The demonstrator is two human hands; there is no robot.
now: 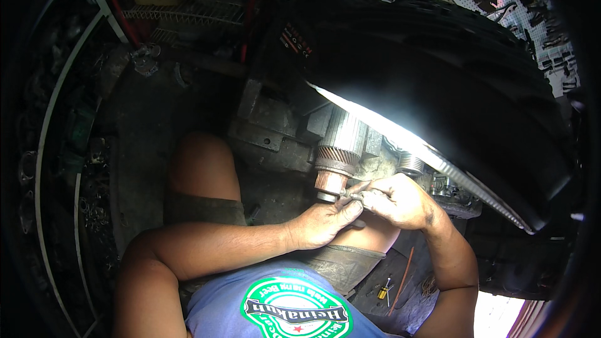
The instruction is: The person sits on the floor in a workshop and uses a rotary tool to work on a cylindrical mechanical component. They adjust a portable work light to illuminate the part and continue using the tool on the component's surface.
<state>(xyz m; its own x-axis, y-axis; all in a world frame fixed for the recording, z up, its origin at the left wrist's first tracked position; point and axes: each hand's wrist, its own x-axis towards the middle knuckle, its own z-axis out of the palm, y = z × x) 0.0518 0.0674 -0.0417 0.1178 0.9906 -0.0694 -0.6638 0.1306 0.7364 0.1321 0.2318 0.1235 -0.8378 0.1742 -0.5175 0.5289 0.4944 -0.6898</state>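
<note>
My left hand [318,224] and my right hand [399,201] meet in front of my lap, fingertips pinched together around a small greyish piece [355,197]. Its kind is too small to tell, and the fingers partly cover it. Just behind the hands stands a motor armature [345,133], with a ribbed grey core, slanted copper windings and a copper commutator [330,181] at its near end. The left fingertips are close beside the commutator's end; whether they touch it I cannot tell.
A large black lamp [432,87] with a glowing edge hangs over the armature and right hand. Dark metal blocks [269,126] flank the armature. A yellow-handled screwdriver [382,292] and a thin copper-coloured rod [402,280] lie at lower right. Wire shelves [188,11] stand behind.
</note>
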